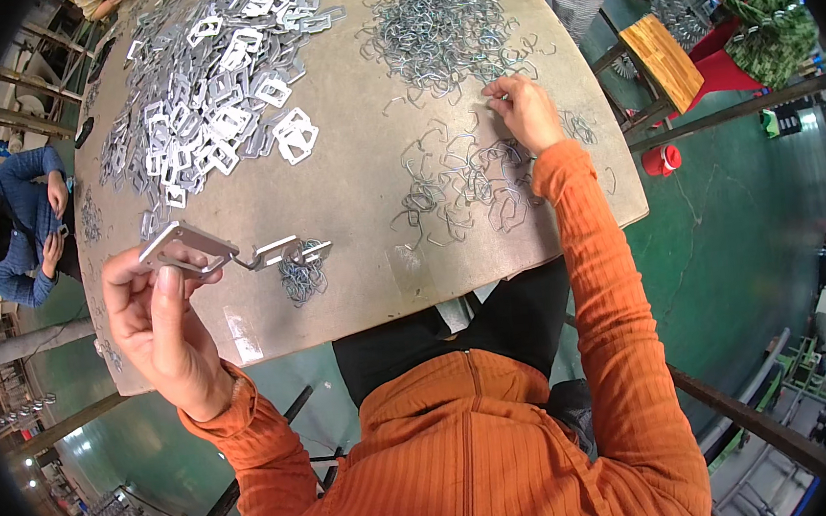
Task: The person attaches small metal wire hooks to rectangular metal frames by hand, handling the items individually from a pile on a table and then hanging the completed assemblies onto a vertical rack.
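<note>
My left hand [166, 329] is raised over the table's near left part, thumb and fingers closed on a flat metal plate [186, 248] with a cut-out opening. A bent wire hook [248, 264] hangs from the plate's right corner. Just beyond it, another metal plate [292, 251] lies by a small cluster of wire hooks [304, 279]. My right hand [526, 115] reaches to the near edge of a large pile of wire hooks [437, 30]. Its thumb and index finger are pinched together; whatever is between them is too small to make out.
A heap of metal plates [213, 108] covers the table's far left. Looser wire hooks [470, 179] lie nearer me on the right. A person in blue [27, 228] works at the left edge. At right stand a wooden stool [661, 59] and a red bucket [661, 160].
</note>
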`<control>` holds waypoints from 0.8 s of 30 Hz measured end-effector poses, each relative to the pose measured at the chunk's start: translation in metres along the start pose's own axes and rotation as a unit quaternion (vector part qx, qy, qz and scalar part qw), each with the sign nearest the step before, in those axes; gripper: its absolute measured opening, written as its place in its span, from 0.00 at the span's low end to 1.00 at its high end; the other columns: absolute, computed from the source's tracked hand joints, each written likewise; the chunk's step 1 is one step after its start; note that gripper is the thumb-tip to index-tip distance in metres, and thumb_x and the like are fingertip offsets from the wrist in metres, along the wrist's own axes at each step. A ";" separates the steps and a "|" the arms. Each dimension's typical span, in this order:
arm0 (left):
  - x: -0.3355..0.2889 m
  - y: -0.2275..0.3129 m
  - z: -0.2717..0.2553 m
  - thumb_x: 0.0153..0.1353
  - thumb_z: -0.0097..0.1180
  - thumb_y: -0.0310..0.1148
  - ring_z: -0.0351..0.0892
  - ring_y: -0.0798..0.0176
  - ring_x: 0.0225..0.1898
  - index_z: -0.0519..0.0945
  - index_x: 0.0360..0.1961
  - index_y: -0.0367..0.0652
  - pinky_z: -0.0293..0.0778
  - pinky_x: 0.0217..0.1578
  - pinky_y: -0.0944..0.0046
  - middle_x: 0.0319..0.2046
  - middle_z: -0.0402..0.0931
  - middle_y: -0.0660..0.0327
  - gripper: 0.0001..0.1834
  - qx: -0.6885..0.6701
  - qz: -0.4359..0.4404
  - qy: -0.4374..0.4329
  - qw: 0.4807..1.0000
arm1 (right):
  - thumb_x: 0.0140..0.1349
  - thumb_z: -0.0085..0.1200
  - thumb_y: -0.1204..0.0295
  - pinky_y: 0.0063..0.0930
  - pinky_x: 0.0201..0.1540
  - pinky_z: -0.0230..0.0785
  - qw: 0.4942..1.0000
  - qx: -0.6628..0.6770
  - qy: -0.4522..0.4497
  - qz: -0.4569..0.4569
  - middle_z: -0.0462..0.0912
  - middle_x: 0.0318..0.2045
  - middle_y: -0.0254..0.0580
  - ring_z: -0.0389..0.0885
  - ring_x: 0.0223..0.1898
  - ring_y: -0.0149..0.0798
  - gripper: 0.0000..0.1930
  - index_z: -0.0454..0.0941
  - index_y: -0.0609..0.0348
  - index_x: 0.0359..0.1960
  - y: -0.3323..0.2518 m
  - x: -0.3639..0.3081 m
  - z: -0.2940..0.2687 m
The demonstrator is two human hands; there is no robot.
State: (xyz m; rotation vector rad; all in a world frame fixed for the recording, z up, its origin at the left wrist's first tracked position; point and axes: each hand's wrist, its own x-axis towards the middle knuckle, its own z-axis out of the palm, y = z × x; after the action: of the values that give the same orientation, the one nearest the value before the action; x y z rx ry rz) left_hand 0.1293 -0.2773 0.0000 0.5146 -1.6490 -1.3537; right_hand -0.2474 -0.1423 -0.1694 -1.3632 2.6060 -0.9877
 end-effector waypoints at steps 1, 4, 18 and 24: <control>0.000 -0.001 0.000 0.63 0.46 0.23 0.75 0.63 0.32 0.68 0.43 0.35 0.74 0.36 0.65 0.36 0.73 0.53 0.08 -0.003 0.000 -0.002 1.000 | 0.51 0.59 0.73 0.39 0.37 0.72 0.998 0.021 -0.048 0.023 0.80 0.34 0.45 0.81 0.34 0.49 0.05 0.83 0.53 0.31 0.005 0.005 0.000; -0.002 -0.002 0.003 0.63 0.46 0.23 0.75 0.64 0.33 0.68 0.44 0.34 0.74 0.36 0.65 0.36 0.73 0.53 0.09 -0.010 -0.005 0.011 1.000 | 0.51 0.60 0.70 0.39 0.38 0.72 0.982 0.026 -0.169 0.080 0.81 0.34 0.47 0.81 0.35 0.50 0.06 0.83 0.54 0.31 -0.004 0.015 -0.006; -0.012 -0.018 0.044 0.56 0.56 0.16 0.77 0.72 0.35 0.74 0.40 0.32 0.77 0.36 0.74 0.36 0.76 0.59 0.10 -0.058 -0.060 0.023 0.996 | 0.58 0.56 0.78 0.20 0.30 0.72 0.878 0.468 -0.097 0.018 0.80 0.24 0.34 0.79 0.28 0.23 0.04 0.76 0.65 0.34 -0.207 -0.037 -0.077; -0.015 -0.011 0.064 0.55 0.57 0.17 0.78 0.72 0.34 0.76 0.35 0.32 0.78 0.34 0.73 0.35 0.77 0.59 0.06 -0.010 -0.037 0.033 0.999 | 0.57 0.56 0.83 0.18 0.32 0.76 0.784 0.607 -0.122 0.054 0.80 0.29 0.38 0.82 0.29 0.29 0.07 0.73 0.68 0.37 -0.257 -0.061 -0.086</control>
State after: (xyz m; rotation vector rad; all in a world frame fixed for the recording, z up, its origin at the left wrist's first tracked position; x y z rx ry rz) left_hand 0.0809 -0.2346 -0.0151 0.6072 -1.5746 -1.3903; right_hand -0.0508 -0.1581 0.0259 -0.8244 1.2295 -1.7800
